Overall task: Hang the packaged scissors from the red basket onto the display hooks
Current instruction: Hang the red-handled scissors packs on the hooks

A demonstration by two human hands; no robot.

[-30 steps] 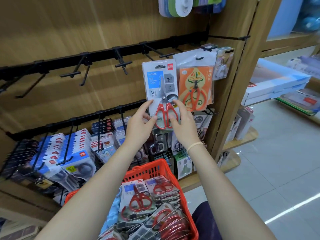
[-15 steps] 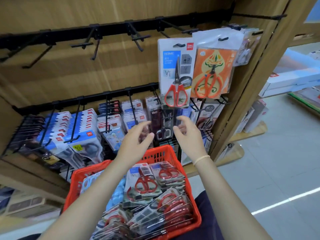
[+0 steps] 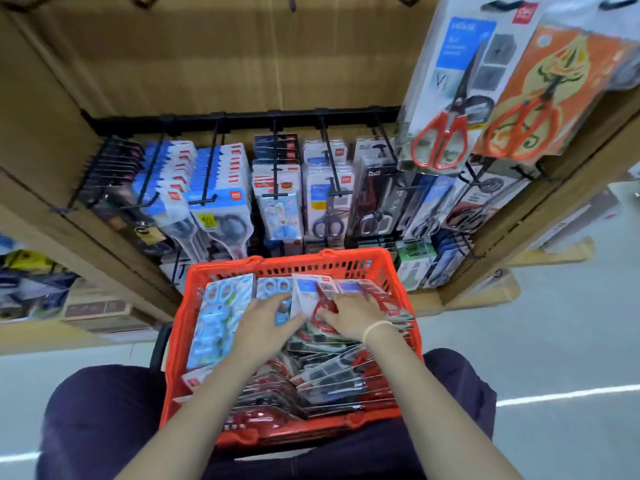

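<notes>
Head camera showed that both hands had come down from the display, where 1 second earlier they had steadied a red-handled pack at the upper hooks. That scissors pack [image 3: 446, 88] now hung free on its hook at the upper right of the display, just beside an orange pack [image 3: 540, 95], so 1 hanging looked finished and the next pick had begun.

The left hand [image 3: 266, 323] lay in the red basket [image 3: 294, 263] with fingers spread fairly wide, fingertips resting on the packs near the far rim, gripping nothing I could make out. The right hand [image 3: 353, 315] rested on a red scissors pack [image 3: 317, 294] near the basket's far rim, fingers loosely spread over it; whether they had closed on it I could not tell. Many more packs filled the basket, so much of the task remained.
</notes>
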